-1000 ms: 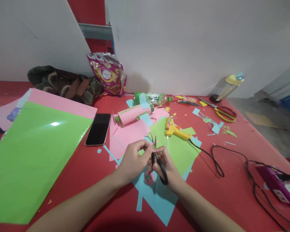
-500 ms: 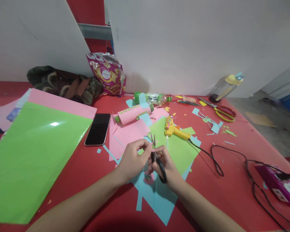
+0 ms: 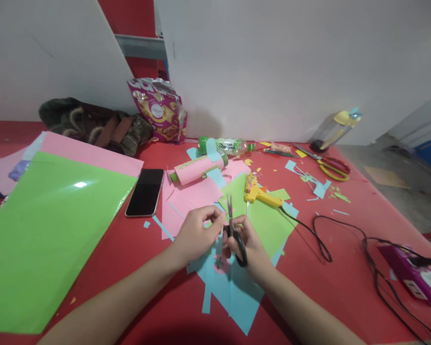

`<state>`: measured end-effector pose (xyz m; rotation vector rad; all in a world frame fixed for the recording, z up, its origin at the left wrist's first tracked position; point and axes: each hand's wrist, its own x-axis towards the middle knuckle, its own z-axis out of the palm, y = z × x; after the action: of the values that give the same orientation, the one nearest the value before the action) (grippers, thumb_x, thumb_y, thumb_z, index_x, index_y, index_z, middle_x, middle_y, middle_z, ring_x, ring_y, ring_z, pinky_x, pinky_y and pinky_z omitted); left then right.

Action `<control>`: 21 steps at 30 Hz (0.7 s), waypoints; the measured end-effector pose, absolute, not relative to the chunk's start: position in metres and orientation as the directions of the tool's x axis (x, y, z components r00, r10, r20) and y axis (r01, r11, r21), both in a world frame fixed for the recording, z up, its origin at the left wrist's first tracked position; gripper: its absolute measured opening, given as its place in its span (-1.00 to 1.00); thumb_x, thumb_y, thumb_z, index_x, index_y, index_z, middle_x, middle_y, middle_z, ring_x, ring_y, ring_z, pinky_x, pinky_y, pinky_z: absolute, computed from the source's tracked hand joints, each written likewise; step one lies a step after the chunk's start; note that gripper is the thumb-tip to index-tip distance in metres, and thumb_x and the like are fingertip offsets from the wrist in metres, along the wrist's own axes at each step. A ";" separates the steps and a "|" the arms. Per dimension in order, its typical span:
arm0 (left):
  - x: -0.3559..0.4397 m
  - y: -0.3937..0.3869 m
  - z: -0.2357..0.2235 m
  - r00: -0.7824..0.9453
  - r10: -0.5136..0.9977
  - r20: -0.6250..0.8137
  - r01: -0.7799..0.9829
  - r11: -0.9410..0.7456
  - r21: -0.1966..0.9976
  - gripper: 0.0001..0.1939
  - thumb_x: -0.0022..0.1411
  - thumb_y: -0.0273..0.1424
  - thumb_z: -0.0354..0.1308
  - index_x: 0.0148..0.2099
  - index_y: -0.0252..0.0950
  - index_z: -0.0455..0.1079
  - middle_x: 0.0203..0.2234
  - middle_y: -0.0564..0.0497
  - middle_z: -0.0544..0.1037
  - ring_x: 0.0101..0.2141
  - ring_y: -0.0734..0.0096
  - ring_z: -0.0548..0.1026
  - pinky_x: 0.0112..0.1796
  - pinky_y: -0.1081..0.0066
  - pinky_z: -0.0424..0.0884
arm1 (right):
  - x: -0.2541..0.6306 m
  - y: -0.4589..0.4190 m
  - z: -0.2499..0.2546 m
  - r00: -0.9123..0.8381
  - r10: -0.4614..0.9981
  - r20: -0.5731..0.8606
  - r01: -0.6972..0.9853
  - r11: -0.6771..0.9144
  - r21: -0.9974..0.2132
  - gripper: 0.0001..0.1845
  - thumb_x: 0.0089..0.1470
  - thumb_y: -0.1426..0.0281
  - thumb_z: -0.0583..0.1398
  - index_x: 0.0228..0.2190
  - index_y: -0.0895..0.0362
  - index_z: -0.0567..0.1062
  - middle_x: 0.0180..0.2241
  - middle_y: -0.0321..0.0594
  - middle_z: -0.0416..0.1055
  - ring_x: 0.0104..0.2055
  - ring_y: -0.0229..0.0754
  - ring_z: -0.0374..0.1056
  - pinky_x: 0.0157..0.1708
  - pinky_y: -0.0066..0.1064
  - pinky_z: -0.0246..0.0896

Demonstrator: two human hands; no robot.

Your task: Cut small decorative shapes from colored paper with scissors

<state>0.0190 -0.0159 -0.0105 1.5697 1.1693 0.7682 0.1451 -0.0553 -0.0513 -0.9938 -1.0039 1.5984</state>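
Note:
My right hand grips a pair of black-handled scissors, its blades pointing away from me and nearly together. Close beside the blades, my left hand pinches a small piece of pink paper, mostly covered by the fingers. A pink paper circle with a dark cross-shaped mark lies below the hands on a light blue paper sheet. Just beyond the hands, a yellow hot glue gun rests on a green paper sheet.
A pink-wrapped roll and a green-capped bottle lie behind the paper. A phone and a large green sheet are on the left. Larger scissors, paper scraps, a black cord and a purple box occupy the right.
The scissor blades have gone from spread to nearly together and turned more upright. The right hand has shifted slightly; my left hand keeps its pinch in almost the same place.

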 end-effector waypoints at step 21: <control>-0.001 -0.005 -0.010 0.828 0.557 -0.064 0.422 -0.544 0.725 -0.81 -0.04 -0.56 -0.08 -0.65 -0.34 0.14 -0.75 0.15 0.13 -0.64 0.59 0.12 -0.54 0.55 0.06 | 0.150 -0.051 -0.042 -0.258 0.954 -0.155 -0.315 -0.234 -0.920 -0.51 -0.32 0.55 0.30 -0.41 0.06 0.13 -0.52 -0.45 0.22 -0.52 -0.42 0.17 -0.53 -0.58 0.03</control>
<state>-0.0007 -0.0047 -0.0098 2.2261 0.7128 0.2218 0.1497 -0.0506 -0.0420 -0.9630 -0.9998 1.6711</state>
